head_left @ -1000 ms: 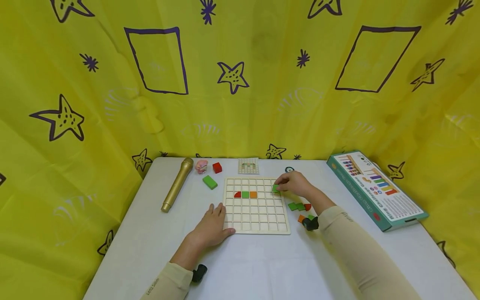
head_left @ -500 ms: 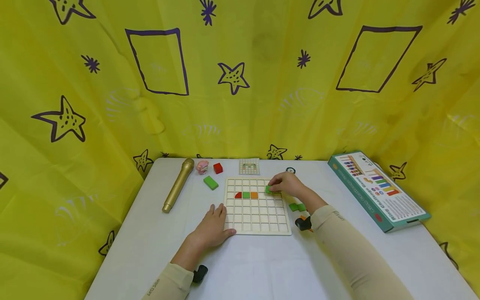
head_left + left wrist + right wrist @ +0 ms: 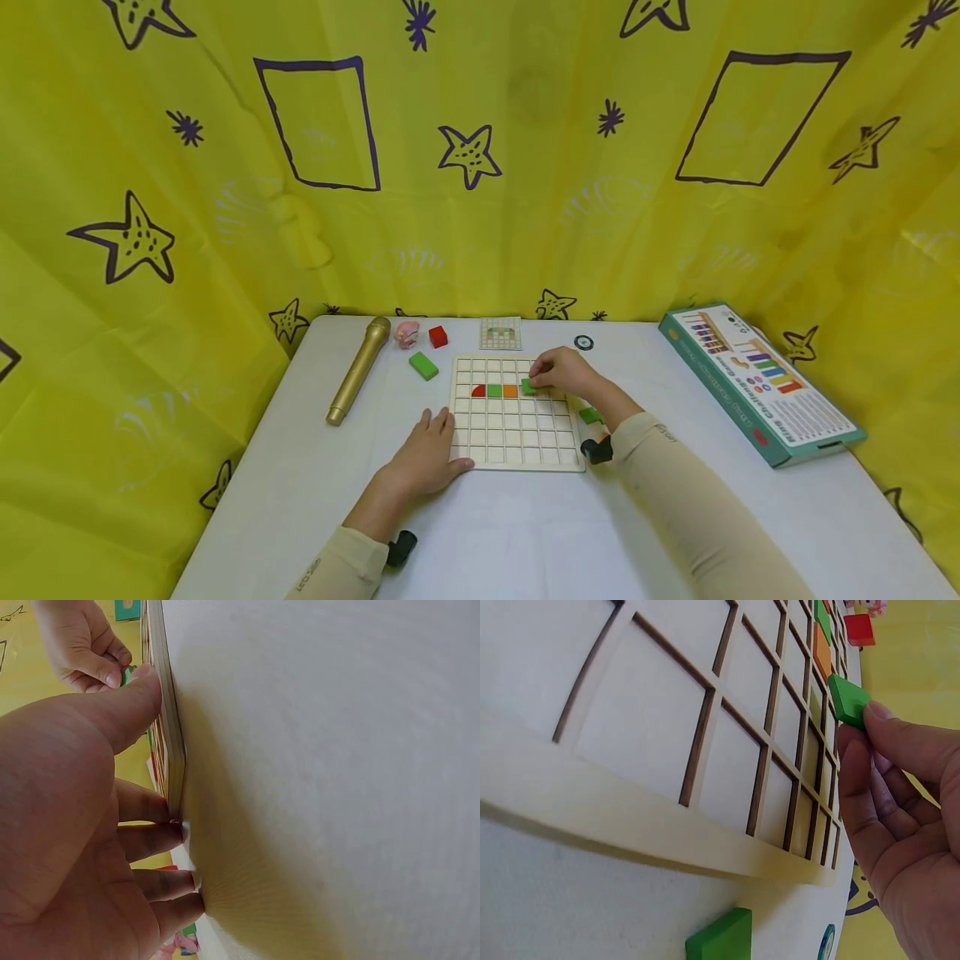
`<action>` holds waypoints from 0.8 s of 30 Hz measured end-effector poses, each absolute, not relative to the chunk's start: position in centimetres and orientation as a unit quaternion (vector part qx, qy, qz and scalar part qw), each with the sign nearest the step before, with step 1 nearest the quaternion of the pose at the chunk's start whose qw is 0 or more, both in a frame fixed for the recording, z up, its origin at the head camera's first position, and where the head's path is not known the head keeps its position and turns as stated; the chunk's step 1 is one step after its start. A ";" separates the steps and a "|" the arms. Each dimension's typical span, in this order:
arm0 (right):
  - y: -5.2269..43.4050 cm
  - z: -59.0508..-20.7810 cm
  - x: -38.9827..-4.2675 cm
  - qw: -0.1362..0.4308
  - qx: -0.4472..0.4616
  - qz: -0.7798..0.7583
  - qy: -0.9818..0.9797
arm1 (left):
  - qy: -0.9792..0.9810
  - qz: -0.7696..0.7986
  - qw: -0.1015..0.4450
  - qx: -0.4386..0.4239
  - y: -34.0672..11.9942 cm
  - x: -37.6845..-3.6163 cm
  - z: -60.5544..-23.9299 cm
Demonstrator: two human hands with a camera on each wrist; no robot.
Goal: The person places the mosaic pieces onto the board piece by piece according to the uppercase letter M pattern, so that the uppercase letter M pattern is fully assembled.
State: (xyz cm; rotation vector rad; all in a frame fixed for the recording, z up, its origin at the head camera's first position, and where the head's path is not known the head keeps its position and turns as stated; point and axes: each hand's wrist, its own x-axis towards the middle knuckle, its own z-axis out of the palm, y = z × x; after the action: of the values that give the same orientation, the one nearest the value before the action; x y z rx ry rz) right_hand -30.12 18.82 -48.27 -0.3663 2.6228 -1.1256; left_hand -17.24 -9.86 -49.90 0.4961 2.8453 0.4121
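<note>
My right hand (image 3: 566, 372) pinches a green square tile (image 3: 847, 701) between thumb and fingers, over a cell of the wooden grid board (image 3: 517, 433). To its left in the same row sit a red quarter-round tile (image 3: 479, 391), a green square tile (image 3: 494, 391) and an orange square tile (image 3: 511, 391). My left hand (image 3: 423, 457) rests at the board's left edge, its fingers extended and the thumb by the near corner. Beside the board's right edge lies a loose green tile (image 3: 590, 415); the right wrist and sleeve hide other pieces there.
Behind the board are a small pattern card (image 3: 500, 333) and a round disc (image 3: 583, 342). Leftward lie a gold microphone (image 3: 358, 371), a pink figure (image 3: 407, 334), a red cube (image 3: 438, 337) and a green block (image 3: 423, 365). A game box (image 3: 761, 383) lies at right.
My right hand has carried the green tile leftward across the board, from near its right edge to beside the orange tile. The left hand stays in place.
</note>
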 end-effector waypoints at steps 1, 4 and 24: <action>18.7 -48.3 -30.1 0.132 -0.126 -0.386 0.904 | 0.969 0.141 0.112 0.169 -9.9 -17.2 -49.9; 18.5 -48.4 -30.2 0.135 -0.123 -0.383 0.906 | 0.969 0.142 0.113 0.168 -9.8 -17.2 -49.8; 17.8 -48.9 -30.0 0.154 -0.128 -0.340 0.919 | 0.969 0.137 0.109 0.172 -9.8 -17.1 -49.9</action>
State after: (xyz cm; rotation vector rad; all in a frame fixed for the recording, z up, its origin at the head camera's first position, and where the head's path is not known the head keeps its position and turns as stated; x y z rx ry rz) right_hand -30.03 17.78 -48.93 -0.3682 2.6346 -0.9738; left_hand -17.15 -9.75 -49.87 0.5048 2.8507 0.4033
